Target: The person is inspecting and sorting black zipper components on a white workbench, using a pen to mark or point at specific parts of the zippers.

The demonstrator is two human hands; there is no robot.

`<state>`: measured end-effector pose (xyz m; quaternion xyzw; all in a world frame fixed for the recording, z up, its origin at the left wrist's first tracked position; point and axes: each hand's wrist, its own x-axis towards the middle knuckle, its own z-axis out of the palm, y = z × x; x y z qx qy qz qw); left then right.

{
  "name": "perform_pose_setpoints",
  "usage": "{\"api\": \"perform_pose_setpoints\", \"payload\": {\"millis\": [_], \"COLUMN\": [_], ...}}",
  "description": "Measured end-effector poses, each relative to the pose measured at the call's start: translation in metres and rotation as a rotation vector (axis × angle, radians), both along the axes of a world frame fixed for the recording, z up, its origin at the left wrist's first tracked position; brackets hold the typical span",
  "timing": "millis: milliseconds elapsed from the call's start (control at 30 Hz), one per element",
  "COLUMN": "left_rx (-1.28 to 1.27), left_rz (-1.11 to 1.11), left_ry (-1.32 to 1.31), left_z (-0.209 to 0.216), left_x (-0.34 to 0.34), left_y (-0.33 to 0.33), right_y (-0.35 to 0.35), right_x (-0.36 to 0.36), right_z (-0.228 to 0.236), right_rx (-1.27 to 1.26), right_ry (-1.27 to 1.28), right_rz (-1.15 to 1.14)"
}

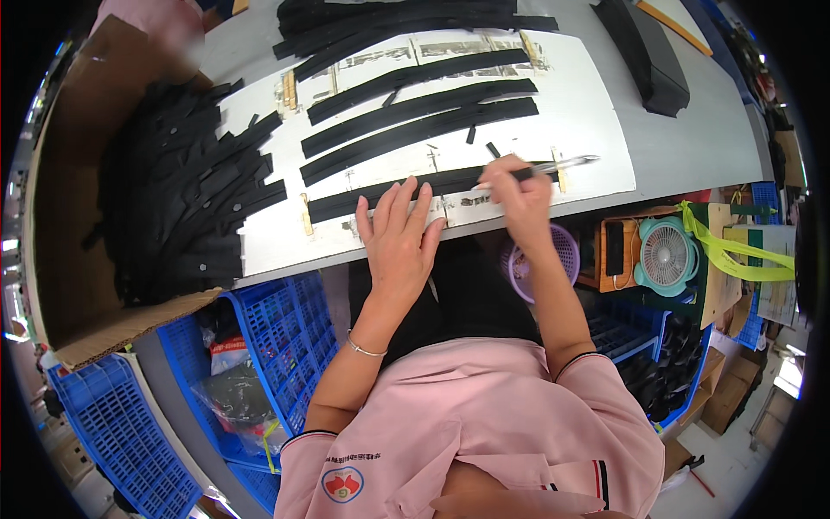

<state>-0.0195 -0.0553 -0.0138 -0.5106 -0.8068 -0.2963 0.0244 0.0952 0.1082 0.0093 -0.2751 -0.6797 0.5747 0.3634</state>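
A black fabric strip [333, 208] lies along the near edge of a white board [596, 112]. My left hand [399, 227] rests on it, palm down with the fingers spread. Farther right, my right hand [521, 201] is closed around a slim tool [571, 163] with a dark grip and a silver pointed end sticking out to the right. A small pale tip shows under the fingertips, by the strip; the grip hides what it belongs to. Beyond lie more black strips [415, 138] in rows, with small black scraps [471, 134] between them.
On the left, a cardboard box [65, 251] holds a heap of black pieces [173, 190]. More strips [406, 17] are piled at the back. A black folded piece [644, 60] lies back right. Below the table are blue crates [290, 337], a purple basket [566, 251] and a fan [667, 256].
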Motion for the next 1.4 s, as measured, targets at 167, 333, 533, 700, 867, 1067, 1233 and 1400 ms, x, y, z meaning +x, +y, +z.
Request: {"api": "perform_pose_setpoints", "payload": {"millis": [167,333,533,700,867,1067,1233,1400], "left_rx": [0.029,0.064,0.274,0.272,0.279,0.295,0.326,0.245], "left_rz": [-0.012,0.044,-0.187,-0.173,-0.153,-0.149,-0.125,-0.152], "left_ry": [0.002,-0.039,-0.166,-0.172,-0.14,-0.137,-0.114,-0.153], "left_z": [0.002,0.009,0.015,0.0,0.0,-0.001,-0.005,-0.001], "left_x": [0.0,0.007,0.026,0.034,0.038,0.037,0.033,0.039], "left_y": [0.001,0.022,0.091,0.11,0.111,0.112,0.11,0.102], "right_y": [0.041,0.054,0.054,0.053,0.054,0.054,0.055,0.057], "right_x": [0.033,0.041,0.041,0.04,0.042,0.048,0.042,0.054], "right_z": [0.002,-0.015,-0.016,-0.02,-0.022,-0.018,-0.022,-0.027], "right_rx": [0.019,0.106,0.12,0.196,0.245,0.178,0.284,0.153], "right_ry": [-0.056,-0.168,-0.181,-0.159,-0.238,-0.162,-0.226,-0.249], "right_rz": [-0.229,-0.12,-0.114,-0.09,-0.096,-0.083,-0.025,-0.024]}}
